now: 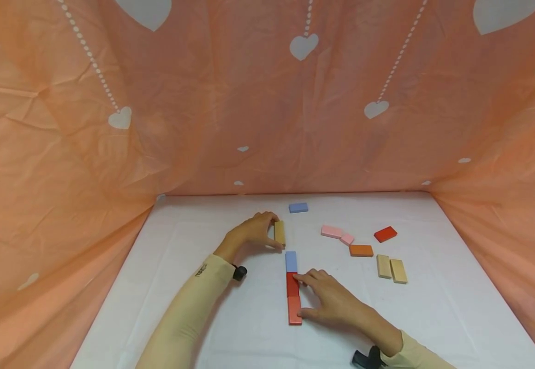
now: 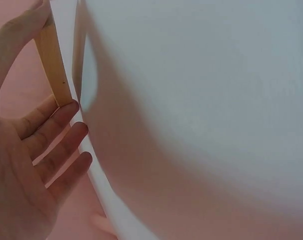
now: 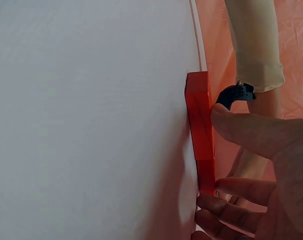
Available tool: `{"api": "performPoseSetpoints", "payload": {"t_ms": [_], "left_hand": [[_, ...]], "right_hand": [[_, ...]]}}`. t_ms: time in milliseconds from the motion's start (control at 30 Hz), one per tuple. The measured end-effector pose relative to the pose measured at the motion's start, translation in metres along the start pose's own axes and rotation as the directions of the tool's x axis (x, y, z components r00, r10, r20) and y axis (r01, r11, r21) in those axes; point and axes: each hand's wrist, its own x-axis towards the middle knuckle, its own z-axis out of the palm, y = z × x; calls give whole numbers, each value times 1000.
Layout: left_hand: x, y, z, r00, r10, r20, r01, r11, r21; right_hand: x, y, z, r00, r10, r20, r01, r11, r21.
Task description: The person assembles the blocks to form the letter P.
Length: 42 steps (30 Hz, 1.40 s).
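Note:
Thumb and fingertips of my left hand [image 1: 253, 230] pinch a plain wooden block [image 1: 280, 233] by its two ends, just beyond a short row of blocks. In the left wrist view the remaining fingers spread out beside this wooden block [image 2: 54, 65]. The row runs away from me: a lighter red block [image 1: 294, 311] nearest, a red block [image 1: 292, 284] in the middle, a light blue block [image 1: 291, 261] farthest. My right hand [image 1: 334, 300] lies along the row's right side, thumb at the nearest block and fingertips at the middle one.
Beyond the left hand lies another blue block [image 1: 298, 207]. To the right are pink blocks [image 1: 332, 231], an orange block [image 1: 361, 250], a red block [image 1: 385, 234] and two wooden blocks [image 1: 398, 271]. Orange cloth [image 1: 267, 128] walls in the white table [image 1: 193, 220].

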Motion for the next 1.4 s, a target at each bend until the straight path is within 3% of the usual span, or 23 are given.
{"api": "performPoseSetpoints", "payload": {"t_ms": [800,1400], "left_hand": [[8,28,6,998,-22,52,17,995,97],[7,28,9,999,-3,35,-1,992,124]], "right_hand": [[1,0,1,1000,3,6,-3,1000,-5],[1,-1,1,1000,16,4,-16,1000,4]]}}
